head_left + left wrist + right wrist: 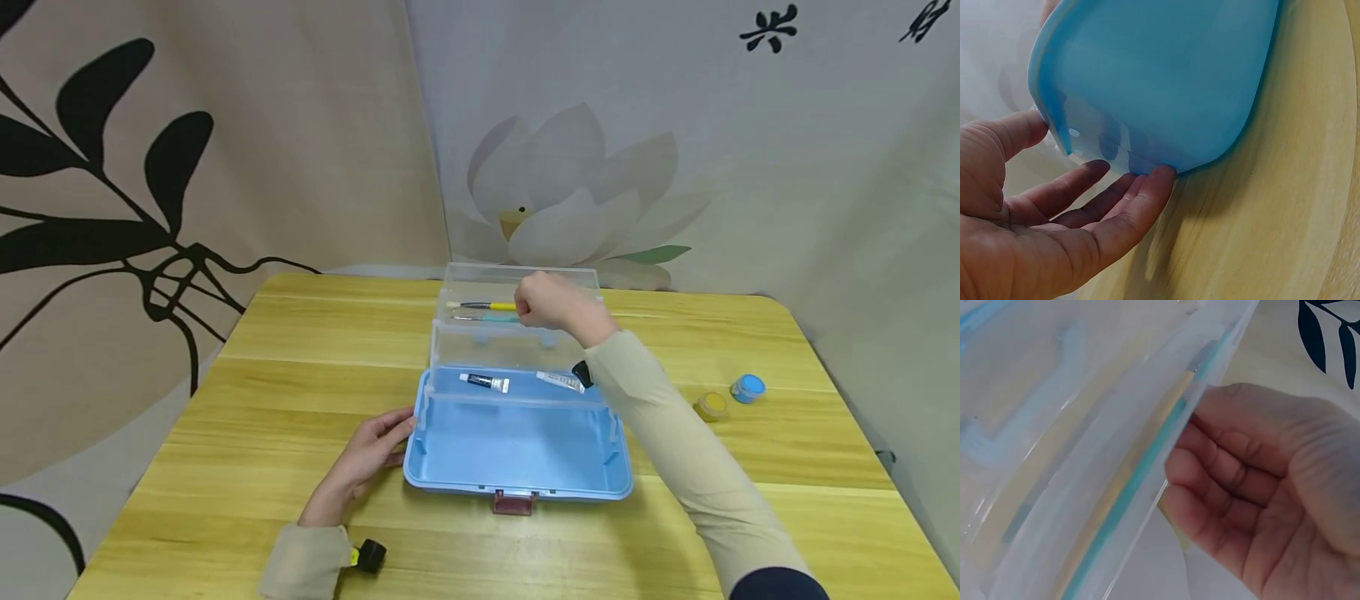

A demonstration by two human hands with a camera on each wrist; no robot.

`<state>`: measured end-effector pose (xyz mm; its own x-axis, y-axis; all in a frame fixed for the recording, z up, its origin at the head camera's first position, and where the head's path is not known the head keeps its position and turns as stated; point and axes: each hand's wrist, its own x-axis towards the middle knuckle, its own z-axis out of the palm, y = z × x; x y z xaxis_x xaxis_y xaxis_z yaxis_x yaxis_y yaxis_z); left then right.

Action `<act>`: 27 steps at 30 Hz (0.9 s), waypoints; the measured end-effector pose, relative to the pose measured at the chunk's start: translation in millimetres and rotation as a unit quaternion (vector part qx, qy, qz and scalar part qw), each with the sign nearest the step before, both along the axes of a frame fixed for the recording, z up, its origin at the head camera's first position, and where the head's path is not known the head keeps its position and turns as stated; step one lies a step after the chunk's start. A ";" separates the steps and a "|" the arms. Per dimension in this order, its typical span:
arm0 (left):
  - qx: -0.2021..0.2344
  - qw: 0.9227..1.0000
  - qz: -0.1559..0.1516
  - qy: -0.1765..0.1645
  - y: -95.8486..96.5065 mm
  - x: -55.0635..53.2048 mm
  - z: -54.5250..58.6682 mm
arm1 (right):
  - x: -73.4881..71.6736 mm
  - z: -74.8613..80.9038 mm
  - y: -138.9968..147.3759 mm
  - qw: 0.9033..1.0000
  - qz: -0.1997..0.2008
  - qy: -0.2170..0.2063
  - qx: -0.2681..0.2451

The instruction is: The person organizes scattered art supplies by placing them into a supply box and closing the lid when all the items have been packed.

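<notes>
A blue plastic storage box [517,442] stands open on the table. Clear tiered trays rise behind it. My left hand [375,450] holds the box's left end, thumb at the rim and fingers low on the side in the left wrist view. Farther back, my right hand [558,304] grips the edge of the upper clear tray [1035,481]; its fingers are curled in the right wrist view. Inside that tray lie a yellow paintbrush [487,306] and a teal paintbrush [1125,494]. A dark paint tube [483,382] and a white paint tube [558,381] lie in the lower tray.
To the right, a blue-lidded paint jar [747,388] and a yellow paint jar [710,407] stand on the wooden table [300,358]. The box's brown latch [513,503] hangs at the front. A printed curtain [300,167] hangs close behind the table.
</notes>
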<state>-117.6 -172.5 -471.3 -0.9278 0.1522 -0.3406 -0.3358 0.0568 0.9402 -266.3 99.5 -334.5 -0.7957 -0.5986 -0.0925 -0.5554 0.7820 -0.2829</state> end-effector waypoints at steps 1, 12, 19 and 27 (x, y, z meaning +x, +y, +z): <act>0.001 1.000 0.000 0.001 -0.1 -0.1 -0.3 | 0.1 -0.4 -0.2 1.000 -0.004 -0.005 0.000; -0.004 1.000 -0.005 0.010 -0.6 0.8 -0.4 | -0.6 -6.0 1.2 1.000 -0.014 -0.012 0.015; -0.008 1.000 0.005 0.005 0.0 2.0 0.3 | -2.6 -9.8 2.7 1.000 -0.012 -0.005 0.011; -0.005 1.000 0.003 0.007 0.1 1.3 -0.9 | -3.2 -12.7 4.6 1.000 -0.016 0.001 -0.008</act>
